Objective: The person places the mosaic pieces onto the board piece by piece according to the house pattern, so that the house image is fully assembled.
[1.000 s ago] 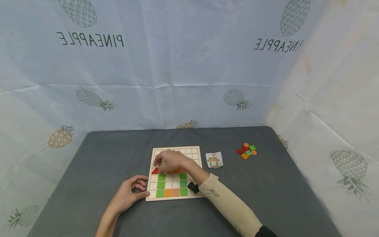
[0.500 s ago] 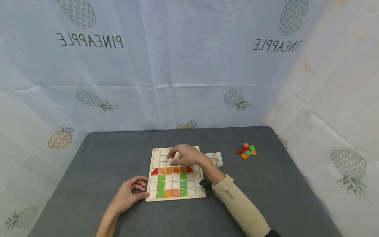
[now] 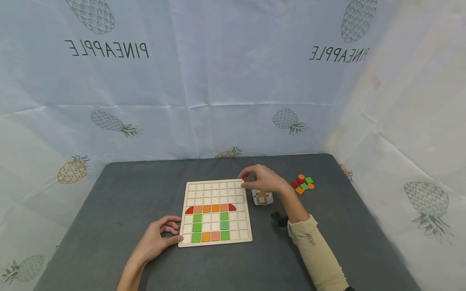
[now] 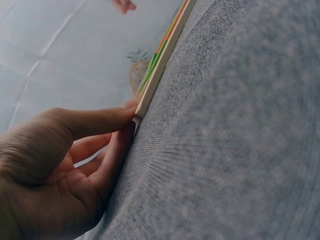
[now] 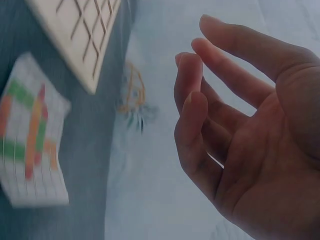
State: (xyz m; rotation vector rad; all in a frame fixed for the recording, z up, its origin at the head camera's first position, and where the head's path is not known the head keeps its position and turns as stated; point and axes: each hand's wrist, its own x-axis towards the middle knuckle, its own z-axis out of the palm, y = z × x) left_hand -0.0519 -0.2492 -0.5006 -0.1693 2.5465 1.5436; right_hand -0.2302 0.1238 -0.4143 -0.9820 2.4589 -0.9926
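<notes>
A light wooden grid board (image 3: 215,192) lies on the dark table. Several green squares line up in two columns on it, with orange and salmon squares (image 3: 210,236) along the bottom and a longer row above, ended by red quarter-circle pieces (image 3: 232,207). My left hand (image 3: 154,238) holds the board at its front left corner, thumb tip at the corner and fingers along the left edge. In the right wrist view my right hand (image 5: 260,135) has loosely bent fingers with nothing between them. It hovers by the board's far right corner, partly covering the small pattern card (image 3: 263,198).
A small pile of loose red, green and orange tiles (image 3: 304,186) lies right of the card. White cloth (image 3: 204,81) with pineapple prints hangs behind the table (image 3: 138,190). A black strap piece (image 3: 279,219) sits by the right wrist.
My right hand has moved from over the red-and-orange row, up and rightward past the board's far right corner, uncovering the tiles. The left hand has stayed at the board's edge.
</notes>
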